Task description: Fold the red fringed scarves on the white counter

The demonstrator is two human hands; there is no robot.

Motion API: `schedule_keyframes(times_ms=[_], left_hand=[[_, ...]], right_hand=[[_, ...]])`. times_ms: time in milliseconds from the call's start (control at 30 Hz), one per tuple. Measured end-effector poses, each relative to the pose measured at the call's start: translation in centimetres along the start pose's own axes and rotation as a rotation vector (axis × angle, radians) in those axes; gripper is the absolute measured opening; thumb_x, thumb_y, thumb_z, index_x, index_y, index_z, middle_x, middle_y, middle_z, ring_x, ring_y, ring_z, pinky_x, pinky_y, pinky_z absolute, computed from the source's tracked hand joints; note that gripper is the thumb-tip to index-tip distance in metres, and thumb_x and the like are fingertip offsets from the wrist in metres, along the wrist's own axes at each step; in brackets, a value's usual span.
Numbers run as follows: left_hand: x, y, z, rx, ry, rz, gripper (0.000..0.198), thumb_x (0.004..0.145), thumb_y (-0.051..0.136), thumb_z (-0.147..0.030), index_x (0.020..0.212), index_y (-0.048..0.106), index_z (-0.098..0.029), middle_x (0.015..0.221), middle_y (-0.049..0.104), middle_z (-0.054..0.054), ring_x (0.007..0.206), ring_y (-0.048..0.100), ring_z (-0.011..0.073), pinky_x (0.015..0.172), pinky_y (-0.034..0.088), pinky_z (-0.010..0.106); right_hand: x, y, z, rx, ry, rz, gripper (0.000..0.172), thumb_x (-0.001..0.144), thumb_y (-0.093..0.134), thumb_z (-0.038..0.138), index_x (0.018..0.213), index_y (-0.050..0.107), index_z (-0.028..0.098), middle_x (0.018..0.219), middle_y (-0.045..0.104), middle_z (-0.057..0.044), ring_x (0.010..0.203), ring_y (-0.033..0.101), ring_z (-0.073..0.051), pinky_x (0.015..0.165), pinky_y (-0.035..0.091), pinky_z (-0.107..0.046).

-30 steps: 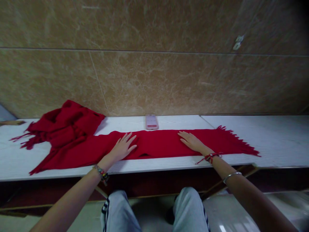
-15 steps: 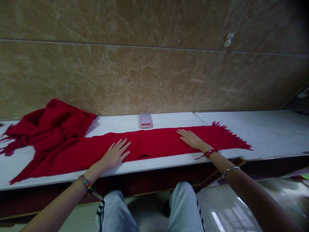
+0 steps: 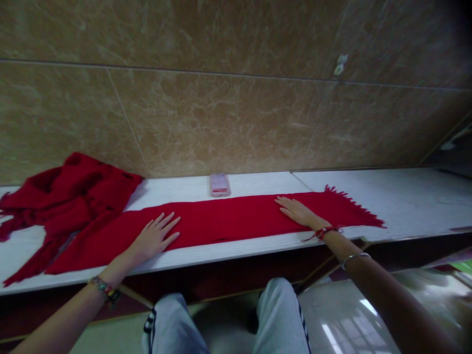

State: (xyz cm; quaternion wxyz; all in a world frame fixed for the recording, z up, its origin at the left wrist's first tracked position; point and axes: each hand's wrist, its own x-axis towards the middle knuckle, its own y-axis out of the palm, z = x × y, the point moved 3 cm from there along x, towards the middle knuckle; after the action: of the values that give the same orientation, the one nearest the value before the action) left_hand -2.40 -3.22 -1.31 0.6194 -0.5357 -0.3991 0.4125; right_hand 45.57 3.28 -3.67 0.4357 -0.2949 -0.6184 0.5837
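Observation:
A red scarf (image 3: 221, 219) lies stretched lengthwise along the white table, its fringed end fanned out at the right. My left hand (image 3: 157, 235) rests flat on the left half of the scarf, fingers spread. Toward the fringed end, my right hand (image 3: 298, 212) also presses flat on the fabric, fingers extended and nothing gripped. At the far left sits a crumpled heap of red fringed cloth (image 3: 81, 191), touching the scarf's left end. Whether the heap and the scarf are one piece, I cannot tell.
A small flat pinkish case (image 3: 220, 185) lies behind the scarf near the wall. The brown marble-patterned wall (image 3: 221, 123) borders the back of the white table (image 3: 413, 201). My knees are below the table's front edge.
My left hand has slid left along the scarf, and the small wrinkle near the middle has flattened. My right hand has shifted slightly right. Both stay flat on the fabric.

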Motion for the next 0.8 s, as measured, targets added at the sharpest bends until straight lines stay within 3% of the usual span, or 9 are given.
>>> schedule_keyframes(times_ms=[167,300,400,467,600,700,800], left_hand=[[-1.6,0.2,1.9,-0.038,0.017,0.021,0.054,0.087,0.026,-0.048,0.136,0.027,-0.025,0.144,0.022,0.005,0.13,0.022,0.0238,0.102,0.023,0.041],[-1.1,-0.8,1.7,-0.05,0.015,0.08,0.055,0.085,0.028,-0.048,0.135,0.029,-0.025,0.144,0.021,0.005,0.131,0.019,0.0263,0.102,0.023,0.046],[1.0,-2.6,-0.7,-0.054,0.036,0.08,0.053,0.086,0.028,-0.048,0.132,0.036,-0.023,0.142,0.026,0.007,0.131,0.017,0.0268,0.103,0.02,0.046],[2.9,-3.8,-3.6,-0.093,0.082,0.001,0.053,0.088,0.025,-0.046,0.133,0.034,-0.021,0.142,0.026,0.009,0.131,0.02,0.0247,0.103,0.022,0.041],[5.9,-3.8,-9.3,-0.159,0.157,-0.084,0.056,0.088,0.025,-0.049,0.135,0.029,-0.019,0.144,0.021,0.01,0.132,0.016,0.0248,0.104,0.021,0.041],[6.3,-2.0,-11.1,-0.171,0.208,0.004,0.059,0.086,0.028,-0.055,0.136,0.026,-0.024,0.144,0.021,0.008,0.132,0.015,0.0262,0.104,0.019,0.044],[5.6,-1.1,-10.7,-0.165,0.238,0.057,0.064,0.082,0.031,-0.061,0.136,0.026,-0.027,0.144,0.02,0.006,0.132,0.013,0.0278,0.105,0.015,0.046]], right_hand=[[-0.3,0.0,-0.1,-0.035,-0.028,-0.012,0.05,0.091,0.02,0.04,0.134,0.033,0.018,0.138,0.035,-0.008,0.127,0.029,-0.02,0.102,0.027,-0.043],[0.4,-0.9,1.0,-0.103,-0.049,-0.023,0.048,0.09,0.023,0.036,0.132,0.037,0.017,0.136,0.037,-0.01,0.126,0.031,-0.023,0.099,0.03,-0.046],[1.8,-2.3,4.7,-0.074,-0.083,-0.096,0.049,0.089,0.029,0.037,0.132,0.037,0.015,0.137,0.035,-0.012,0.127,0.028,-0.024,0.101,0.027,-0.044],[2.7,-2.8,8.3,0.001,-0.104,-0.125,0.05,0.089,0.029,0.039,0.134,0.034,0.016,0.139,0.033,-0.011,0.128,0.026,-0.021,0.103,0.026,-0.042],[3.3,-2.0,15.0,0.061,-0.227,-0.032,0.053,0.088,0.031,0.045,0.135,0.03,0.02,0.14,0.03,-0.007,0.13,0.022,-0.022,0.103,0.022,-0.046],[2.7,-0.8,16.7,0.054,-0.225,0.022,0.05,0.09,0.027,0.044,0.134,0.032,0.022,0.14,0.031,-0.006,0.129,0.023,-0.022,0.103,0.02,-0.047],[1.9,-0.5,16.4,0.038,-0.208,0.027,0.049,0.091,0.025,0.043,0.134,0.032,0.022,0.14,0.031,-0.006,0.129,0.025,-0.022,0.104,0.02,-0.046]])
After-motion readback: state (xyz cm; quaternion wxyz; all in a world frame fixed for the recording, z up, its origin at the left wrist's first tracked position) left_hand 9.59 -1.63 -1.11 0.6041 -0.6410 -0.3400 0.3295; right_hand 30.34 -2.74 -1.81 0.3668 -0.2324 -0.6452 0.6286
